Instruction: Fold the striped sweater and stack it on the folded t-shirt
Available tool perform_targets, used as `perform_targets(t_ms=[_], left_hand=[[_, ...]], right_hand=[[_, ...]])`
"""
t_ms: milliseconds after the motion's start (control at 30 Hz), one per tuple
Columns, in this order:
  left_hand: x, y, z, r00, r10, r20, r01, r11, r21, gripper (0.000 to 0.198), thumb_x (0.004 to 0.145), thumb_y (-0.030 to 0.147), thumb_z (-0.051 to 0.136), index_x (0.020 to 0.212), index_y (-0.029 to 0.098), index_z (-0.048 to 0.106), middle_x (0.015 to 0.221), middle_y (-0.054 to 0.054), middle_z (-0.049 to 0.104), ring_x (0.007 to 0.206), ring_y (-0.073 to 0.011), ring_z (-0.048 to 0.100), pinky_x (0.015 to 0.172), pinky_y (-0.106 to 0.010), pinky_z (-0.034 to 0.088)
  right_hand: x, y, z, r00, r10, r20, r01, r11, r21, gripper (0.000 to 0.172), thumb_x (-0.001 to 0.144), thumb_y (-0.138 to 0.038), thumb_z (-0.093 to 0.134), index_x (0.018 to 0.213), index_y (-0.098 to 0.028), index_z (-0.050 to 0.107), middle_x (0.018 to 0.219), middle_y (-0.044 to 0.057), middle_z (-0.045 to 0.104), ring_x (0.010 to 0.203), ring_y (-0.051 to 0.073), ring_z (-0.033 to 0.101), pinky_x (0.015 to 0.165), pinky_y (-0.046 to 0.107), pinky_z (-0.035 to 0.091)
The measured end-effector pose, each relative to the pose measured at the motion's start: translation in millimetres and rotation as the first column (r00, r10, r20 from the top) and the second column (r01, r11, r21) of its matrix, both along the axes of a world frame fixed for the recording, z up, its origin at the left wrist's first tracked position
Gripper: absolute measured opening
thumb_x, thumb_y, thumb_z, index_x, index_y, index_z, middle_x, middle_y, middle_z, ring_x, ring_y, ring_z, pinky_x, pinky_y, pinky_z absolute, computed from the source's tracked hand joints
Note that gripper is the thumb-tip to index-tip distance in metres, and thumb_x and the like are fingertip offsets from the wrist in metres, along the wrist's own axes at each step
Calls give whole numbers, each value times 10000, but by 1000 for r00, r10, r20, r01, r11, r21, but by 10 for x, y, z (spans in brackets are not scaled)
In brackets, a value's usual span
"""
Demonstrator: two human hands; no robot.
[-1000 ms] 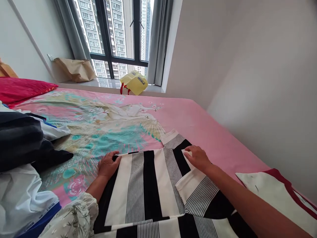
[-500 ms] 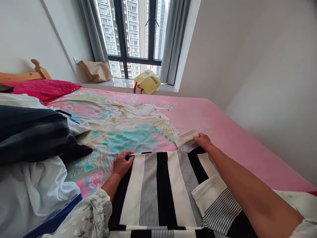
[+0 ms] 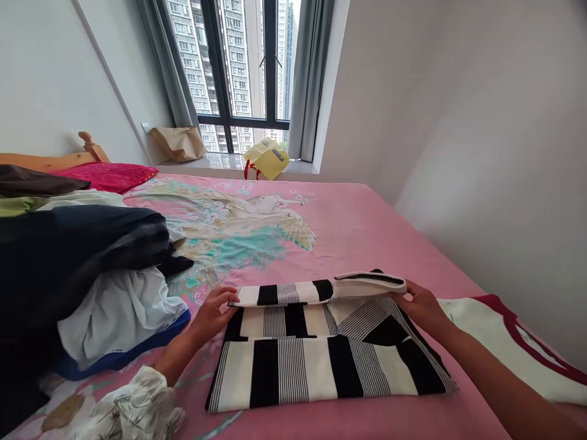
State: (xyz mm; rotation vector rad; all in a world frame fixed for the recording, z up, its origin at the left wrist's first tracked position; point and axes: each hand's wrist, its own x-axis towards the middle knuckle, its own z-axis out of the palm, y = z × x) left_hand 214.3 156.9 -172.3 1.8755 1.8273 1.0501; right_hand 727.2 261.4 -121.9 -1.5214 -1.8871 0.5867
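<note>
Pink printed sheeting covers the bed [image 3: 367, 226] that fills the lower part of the view, and all items lie on it. Nearest the camera, at lower left, a crumpled floral sleeve [image 3: 137, 409] covers the left forearm. Just beyond it, near the front edge of the bed and centred between the two arms, lies the striped garment [image 3: 321, 360], black and white and folded into a flat rectangle. Its far edge is doubled over and raised clear of the layers beneath. The left hand [image 3: 213, 311] pinches the left end of this raised fold between thumb and fingers. The right hand [image 3: 422, 305] is closed on the right end of the same fold, thumb on top. To the right of the right forearm, a white tee with dark red trim [image 3: 513, 348] lies flat, apart from the striped garment. To the left of the left hand sits a clothes pile [image 3: 92, 275]: dark fabric on top, white and blue fabric below. Farther back, a bird print [image 3: 247, 214] marks the sheet. A red pillow [image 3: 110, 176] rests against a wooden headboard [image 3: 55, 161] at far left. On the window sill stand a brown paper bag [image 3: 178, 142] and a yellow bag [image 3: 266, 159], well apart. Behind them, the window [image 3: 238, 61] shows tower blocks.
</note>
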Motion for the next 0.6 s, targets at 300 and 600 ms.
perform_targets(t_ms=[300, 600], left_hand=[[145, -544, -331, 980, -63, -189, 56, 997, -47, 302, 858, 344, 449, 1009, 228, 684, 1194, -97, 588, 1141, -219, 538, 1012, -361, 433], [358, -591, -100, 867, -12, -498, -26, 997, -69, 320, 819, 282, 530, 1111, 270, 659, 1317, -87, 545, 1225, -269, 488, 1036, -430, 385]], right_hand=[[239, -751, -739, 968, 118, 220, -134, 989, 62, 416, 647, -208, 478, 1023, -201, 655, 1056, 65, 666, 1053, 239, 576, 947, 389, 449], [246, -803, -665, 975, 119, 186, -154, 970, 186, 294, 830, -326, 450, 1008, -237, 666, 1079, 47, 664, 1089, 235, 555, 1002, 412, 418]])
